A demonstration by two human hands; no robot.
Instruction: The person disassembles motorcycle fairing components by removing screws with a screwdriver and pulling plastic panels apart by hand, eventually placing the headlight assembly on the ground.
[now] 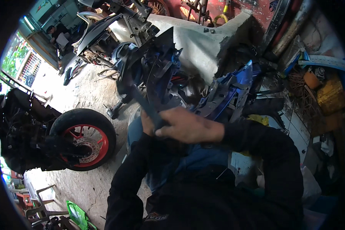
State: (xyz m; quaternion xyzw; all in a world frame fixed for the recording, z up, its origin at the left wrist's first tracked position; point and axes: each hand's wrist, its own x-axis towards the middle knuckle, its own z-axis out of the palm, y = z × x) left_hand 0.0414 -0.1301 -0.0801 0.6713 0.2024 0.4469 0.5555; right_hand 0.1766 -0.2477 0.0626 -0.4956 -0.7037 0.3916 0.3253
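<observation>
Above my lap, my right hand (191, 124) grips the near end of a long dark grey plastic piece (147, 105), its thumb and fingers closed round it. The piece slants up to the far left and is smeared by motion toward its far end. My left hand (146, 123) is right behind and beside the piece's near end, its fingers mostly hidden by the piece and my right hand. Just beyond lie blue and black motorcycle fairing panels (228, 94), with another dark panel (157, 78) standing upright near the piece.
At the left stands a motorcycle wheel (110, 140) with a red rim and brake disc. A pale concrete block (199, 42) rises behind the panels. Wire and worn parts (297, 84) crowd the right side. A green bag (77, 214) lies at lower left. Another person (61, 32) sits far off.
</observation>
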